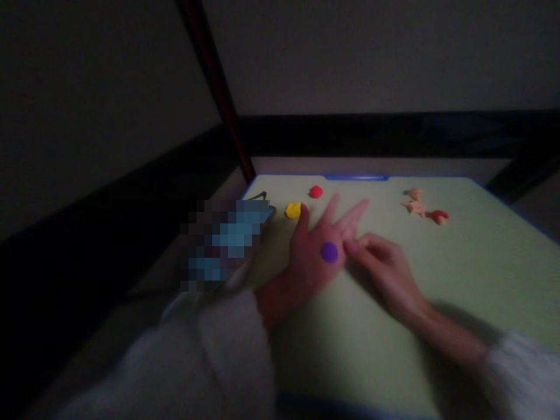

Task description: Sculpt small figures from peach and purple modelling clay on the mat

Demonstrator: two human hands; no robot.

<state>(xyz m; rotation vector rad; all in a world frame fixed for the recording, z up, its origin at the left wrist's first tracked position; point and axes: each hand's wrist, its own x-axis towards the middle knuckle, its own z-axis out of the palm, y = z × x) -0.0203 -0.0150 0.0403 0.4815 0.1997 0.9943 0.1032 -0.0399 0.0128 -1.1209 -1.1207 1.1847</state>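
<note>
Purple, smooth and round, a flattened disc [329, 252] lies on the upturned palm of the left hand [317, 251] in the head view, near the middle of the desk [476, 274]. The left hand's fingers are spread wide, the thumb lifted away to the left. The right hand [385, 262] is just to the right, thumb and forefinger drawn narrow against the left hand's outer fingers; blur hides whether they pinch anything, so I cannot tell.

Beyond the left hand a yellow lump [293, 210] sits on the desk, with a red lump [316, 192] farther off. At the far right are peach-coloured pieces [413, 204] and, just beside them, a red-topped piece [439, 217]. A device with a masked screen [238, 236] stands at the left.

Judging by form, the purple piece is already rounded and flat but not set down, and the far-right pieces look shaped. The yellow and red lumps lie apart, seemingly not yet joined to anything; what else remains is unclear.
</note>
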